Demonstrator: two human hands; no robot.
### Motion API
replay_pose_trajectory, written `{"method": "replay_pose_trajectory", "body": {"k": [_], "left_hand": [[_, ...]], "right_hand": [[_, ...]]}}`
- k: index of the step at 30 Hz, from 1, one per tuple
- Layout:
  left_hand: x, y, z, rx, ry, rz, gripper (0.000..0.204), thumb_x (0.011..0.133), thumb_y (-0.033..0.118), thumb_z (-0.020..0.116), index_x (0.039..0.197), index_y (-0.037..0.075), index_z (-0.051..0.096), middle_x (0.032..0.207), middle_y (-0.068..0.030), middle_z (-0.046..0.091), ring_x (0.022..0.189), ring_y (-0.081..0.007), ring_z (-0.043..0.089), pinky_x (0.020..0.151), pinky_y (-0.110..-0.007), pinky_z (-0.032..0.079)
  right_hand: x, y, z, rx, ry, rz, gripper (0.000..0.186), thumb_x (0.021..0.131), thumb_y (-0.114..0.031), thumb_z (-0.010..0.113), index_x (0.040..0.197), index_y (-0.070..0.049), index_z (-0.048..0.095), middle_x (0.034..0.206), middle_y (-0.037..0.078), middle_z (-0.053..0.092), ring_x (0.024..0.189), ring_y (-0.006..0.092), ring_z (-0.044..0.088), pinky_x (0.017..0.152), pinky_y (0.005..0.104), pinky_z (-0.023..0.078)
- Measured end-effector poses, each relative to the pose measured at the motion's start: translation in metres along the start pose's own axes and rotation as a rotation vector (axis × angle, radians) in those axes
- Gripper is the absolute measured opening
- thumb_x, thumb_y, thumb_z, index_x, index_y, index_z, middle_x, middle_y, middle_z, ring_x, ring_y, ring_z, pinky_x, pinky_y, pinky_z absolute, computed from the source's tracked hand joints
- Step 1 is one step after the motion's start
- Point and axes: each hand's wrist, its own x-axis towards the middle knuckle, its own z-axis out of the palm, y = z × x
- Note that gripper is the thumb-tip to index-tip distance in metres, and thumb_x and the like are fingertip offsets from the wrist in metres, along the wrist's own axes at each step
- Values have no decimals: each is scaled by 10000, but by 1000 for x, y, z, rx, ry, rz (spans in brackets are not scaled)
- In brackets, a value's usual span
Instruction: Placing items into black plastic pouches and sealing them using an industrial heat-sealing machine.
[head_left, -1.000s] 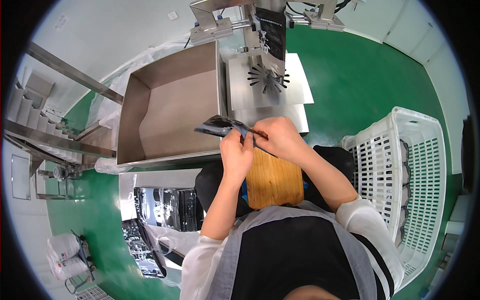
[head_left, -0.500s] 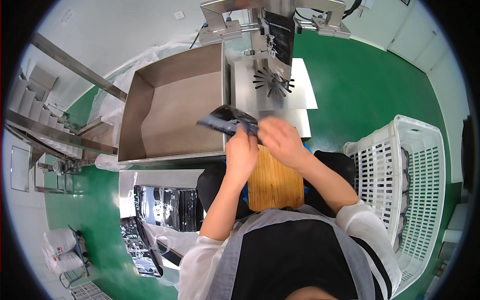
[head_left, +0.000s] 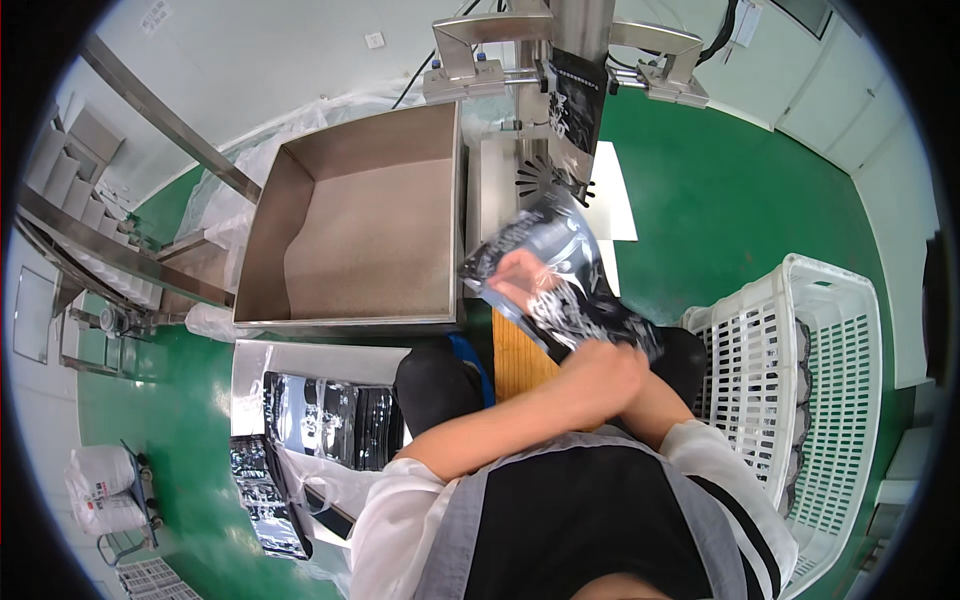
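My left hand (head_left: 607, 377), its arm crossing in front of me to the right, is closed on the near end of a black and clear plastic bag (head_left: 590, 312). The bag slants up and to the left, blurred by motion. My right hand (head_left: 522, 280) shows at the bag's clear part with fingers stretched leftward; it appears to be inside the bag, and the bag hides most of that forearm. Beyond it, another black bag (head_left: 577, 105) hangs upright at a steel machine's spout (head_left: 583, 30). Below lies a wooden board (head_left: 522, 365) between my knees.
A deep steel tray (head_left: 380, 235) stands at the left. Nearer, stacked black bags (head_left: 330, 420) lie on a steel surface (head_left: 255, 360). A white slatted crate (head_left: 745, 370) with several grey packs stands right. Metal clamp arms (head_left: 480, 75) flank the spout.
The bag has moved right and nearer, and now appears spread. My left hand has shifted right to its near end; my right hand has gone to its clear part.
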Motion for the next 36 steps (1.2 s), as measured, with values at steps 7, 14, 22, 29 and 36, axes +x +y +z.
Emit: {"method": "replay_pose_trajectory", "body": {"k": [7, 14, 22, 29, 36], "left_hand": [[-6, 16, 12, -211, 93, 9, 103, 660, 65, 563, 691, -18, 509, 615, -133, 538, 532, -271, 577, 461, -370, 463], [-23, -38, -45, -235, 503, -403, 259, 788, 231, 634, 846, -2, 536, 730, -108, 535, 589, -293, 549, 555, -386, 460], [-15, -129, -25, -208, 422, -823, 341, 866, 322, 557, 765, -3, 551, 651, -202, 559, 655, -418, 539, 606, -460, 417], [-31, -195, -17, -1137, 837, -1008, 361, 903, 259, 541, 612, 45, 565, 579, 29, 530, 510, -46, 418, 474, -227, 344], [-27, -222, 7, -1456, 713, -1100, 287, 881, 266, 569, 716, 34, 604, 687, -22, 597, 560, -98, 515, 537, -261, 415]], "right_hand": [[7, -24, 12, -1120, 21, -275, 680, 617, -443, 726, 934, 133, 548, 1074, 264, 467, 1079, 423, 405, 947, 488, 329], [6, 1, -29, -1252, 446, -817, 970, 660, -691, 541, 1194, 111, 430, 1232, 323, 388, 1200, 484, 325, 1009, 538, 260], [-28, 11, -40, -977, 93, -734, 983, 509, -650, 698, 1295, -112, 455, 1370, 235, 272, 1310, 426, 167, 1030, 549, 200], [-85, -102, -91, -385, -59, -77, 454, 758, -66, 579, 1208, -64, 518, 1273, 127, 493, 1151, 256, 483, 1066, 369, 263], [-85, -136, -120, -1016, -94, -456, 204, 551, 69, 538, 738, -8, 572, 742, 84, 559, 921, 347, 541, 967, 467, 348]]}}
